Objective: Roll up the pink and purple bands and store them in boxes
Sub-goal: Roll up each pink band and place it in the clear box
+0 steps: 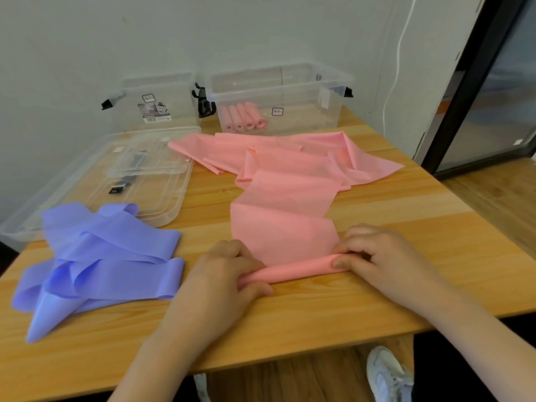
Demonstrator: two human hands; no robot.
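Far left we have the loose purple rubber bands [107, 262], a crumpled heap on the light wooden counter [319, 309], unrolled and untouched, so we judge that half of the task is not begun. Behind them lie flat clear plastic lids [139, 175], taken off so the boxes stay open for loading. At the back left stands the empty clear plastic box with the paper label [156, 103]; we guess it is meant for purple.

Moving right, our left hand [229, 274] curls its fingers over the left end of the long pink rubber band [284, 216], pinning the started roll against the counter. The grip there is narrow, thumb under and fingers on top of the roll. The rolled part runs along the near edge between both hands, and the flat tail trails away toward the back, where it folds into a loose pile. It lies stretched out like that so the roll can travel up it.

Our right hand [380, 256] pinches the right end of the same roll, fingers tucked in, keeping both ends level so the roll stays straight.

Back right, the clear plastic box with black latches [278, 82] holds four finished pink rolls [243, 118] side by side. We judge pink is well along, this roll barely started.
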